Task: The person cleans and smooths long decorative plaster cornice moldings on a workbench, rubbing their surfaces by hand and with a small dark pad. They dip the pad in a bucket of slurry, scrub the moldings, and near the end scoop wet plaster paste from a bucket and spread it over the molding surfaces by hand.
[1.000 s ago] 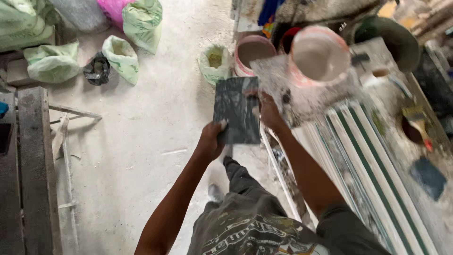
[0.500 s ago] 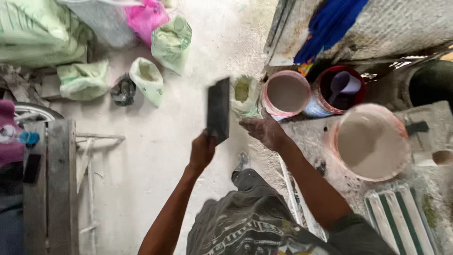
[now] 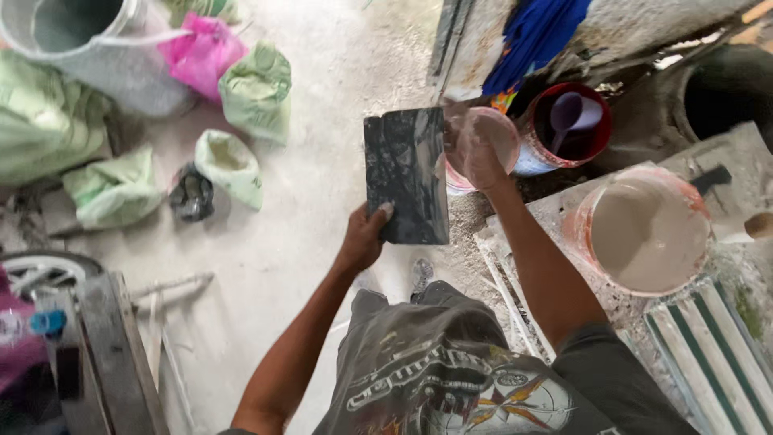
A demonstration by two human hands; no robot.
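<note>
Green sacks: slumped on the floor at far left with a pink bag among them; well apart from the work, no hazard seen.
Left hand: fingers closed on the lower corner of the dark slab; a one-corner hold, so the slab may well pivot or slip out.
Dark slab: flat, rectangular, marbled, held upright over bare floor just left of the small bucket; a drop from here would probably chip or crack it.
Right hand: blurred, over the small bucket's mouth; fingers look loosely curled, but whether it holds anything I cannot tell.
Small bucket: pale contents, on the ground; a knock from the slab's edge could tip it.
Red bucket: holds a purple scoop, just beside.
Large bucket: nearly brimful of pale slurry, close by the right elbow; a careless swing might slop it.
</note>
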